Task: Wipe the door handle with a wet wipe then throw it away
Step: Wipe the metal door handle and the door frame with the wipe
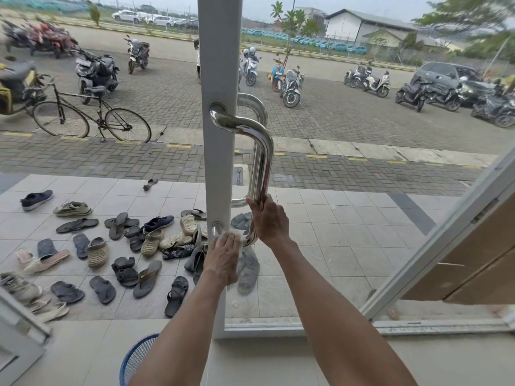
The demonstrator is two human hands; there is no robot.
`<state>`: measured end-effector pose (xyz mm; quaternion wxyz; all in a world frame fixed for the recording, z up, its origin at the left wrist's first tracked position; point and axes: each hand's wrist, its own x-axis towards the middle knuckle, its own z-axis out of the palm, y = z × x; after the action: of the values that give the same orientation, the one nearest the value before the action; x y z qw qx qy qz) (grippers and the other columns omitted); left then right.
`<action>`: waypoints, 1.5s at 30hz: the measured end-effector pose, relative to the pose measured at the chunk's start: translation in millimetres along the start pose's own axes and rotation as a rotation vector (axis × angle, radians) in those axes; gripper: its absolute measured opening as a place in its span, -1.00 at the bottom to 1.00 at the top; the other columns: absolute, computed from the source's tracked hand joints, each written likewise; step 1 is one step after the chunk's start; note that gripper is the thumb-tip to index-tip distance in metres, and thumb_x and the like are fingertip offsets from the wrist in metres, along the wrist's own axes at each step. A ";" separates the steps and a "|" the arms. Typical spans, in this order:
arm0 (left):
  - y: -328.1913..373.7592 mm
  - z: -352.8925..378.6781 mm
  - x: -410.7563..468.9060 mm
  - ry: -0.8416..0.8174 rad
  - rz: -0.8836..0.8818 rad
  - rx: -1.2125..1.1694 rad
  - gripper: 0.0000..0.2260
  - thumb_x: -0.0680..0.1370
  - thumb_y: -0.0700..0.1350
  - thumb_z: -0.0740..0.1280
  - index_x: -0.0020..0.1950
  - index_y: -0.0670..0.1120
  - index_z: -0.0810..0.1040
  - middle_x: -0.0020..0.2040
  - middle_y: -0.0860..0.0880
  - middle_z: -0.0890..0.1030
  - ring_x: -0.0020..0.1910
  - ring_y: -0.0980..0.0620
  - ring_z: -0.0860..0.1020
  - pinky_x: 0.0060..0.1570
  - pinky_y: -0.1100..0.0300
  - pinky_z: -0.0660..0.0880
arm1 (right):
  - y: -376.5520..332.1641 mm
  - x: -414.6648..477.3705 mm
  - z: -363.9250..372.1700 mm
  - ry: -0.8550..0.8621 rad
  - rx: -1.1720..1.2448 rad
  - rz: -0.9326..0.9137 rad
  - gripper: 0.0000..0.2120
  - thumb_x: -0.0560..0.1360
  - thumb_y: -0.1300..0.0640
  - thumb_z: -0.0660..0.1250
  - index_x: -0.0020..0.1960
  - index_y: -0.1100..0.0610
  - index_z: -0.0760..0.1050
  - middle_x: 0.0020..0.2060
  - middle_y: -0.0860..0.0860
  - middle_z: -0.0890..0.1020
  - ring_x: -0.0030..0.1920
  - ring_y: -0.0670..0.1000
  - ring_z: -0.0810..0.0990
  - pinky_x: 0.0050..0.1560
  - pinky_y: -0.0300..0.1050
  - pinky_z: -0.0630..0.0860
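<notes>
A shiny steel door handle (262,151) runs down the white frame (218,65) of a glass door in the middle of the view. My left hand (223,256) presses a white wet wipe (233,234) against the handle's lower bend, near its bottom mount. My right hand (269,220) grips the vertical bar just above that bend. A blue mesh waste basket (136,358) stands on the floor at the bottom edge, below my left forearm.
Several sandals and shoes (125,246) lie scattered on the tiled porch outside. A bicycle (92,115) and parked motorbikes stand on the paving beyond. A second glass door leaf (446,240) angles in at the right, with a brown panel behind it.
</notes>
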<state>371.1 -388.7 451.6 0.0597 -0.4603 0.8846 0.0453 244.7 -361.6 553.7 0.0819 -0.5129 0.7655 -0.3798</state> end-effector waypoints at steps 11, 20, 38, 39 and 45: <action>0.5 5.0 6.1 0.059 -0.057 -0.038 -0.17 0.50 -0.06 0.36 0.61 -0.18 -0.08 0.63 -0.13 -0.03 0.61 -0.10 -0.14 0.57 -0.05 -0.07 | 1.1 -0.3 -1.7 0.000 -0.006 0.003 -0.59 0.62 -0.23 0.15 0.13 0.11 0.48 -0.03 0.15 0.69 0.05 0.27 0.62 -0.01 0.08 0.50; -12.7 -10.5 11.0 -0.041 -0.168 -0.066 -0.24 0.60 -0.16 0.23 0.59 -0.21 -0.24 0.60 -0.14 -0.30 0.59 -0.09 -0.24 0.57 -0.04 -0.10 | -1.3 -2.1 -3.6 -0.015 0.004 0.010 -0.60 0.63 -0.21 0.15 0.14 0.10 0.48 0.00 0.15 0.69 0.07 0.26 0.62 0.00 0.06 0.48; -17.5 -2.7 22.9 0.016 -0.110 -0.066 -0.19 0.56 -0.18 0.27 0.56 -0.35 -0.24 0.59 -0.30 -0.22 0.60 -0.20 -0.17 0.57 -0.01 -0.03 | -0.7 -2.4 -3.0 -0.013 0.011 0.003 -0.60 0.62 -0.23 0.15 0.14 0.10 0.48 -0.02 0.13 0.69 0.06 0.25 0.63 -0.01 0.05 0.49; -15.9 0.5 20.5 0.037 -0.092 -0.038 -0.20 0.53 -0.21 0.26 0.57 -0.34 -0.22 0.59 -0.29 -0.19 0.59 -0.20 -0.18 0.57 -0.02 -0.02 | -0.6 -2.0 -2.7 -0.012 0.009 0.006 -0.59 0.62 -0.23 0.15 0.14 0.10 0.47 -0.02 0.14 0.69 0.06 0.25 0.63 -0.01 0.06 0.50; -16.7 5.7 13.1 0.083 -0.064 0.017 -0.22 0.52 -0.24 0.28 0.58 -0.31 -0.15 0.61 -0.25 -0.13 0.60 -0.16 -0.16 0.57 0.02 -0.07 | -1.1 -0.7 -1.7 -0.012 0.005 0.010 -0.59 0.61 -0.25 0.14 0.13 0.09 0.46 -0.02 0.14 0.69 0.06 0.26 0.63 0.00 0.07 0.51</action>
<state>377.7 -408.1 443.6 0.0285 -0.4893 0.8715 0.0168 244.9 -360.4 555.4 0.0898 -0.5112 0.7664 -0.3784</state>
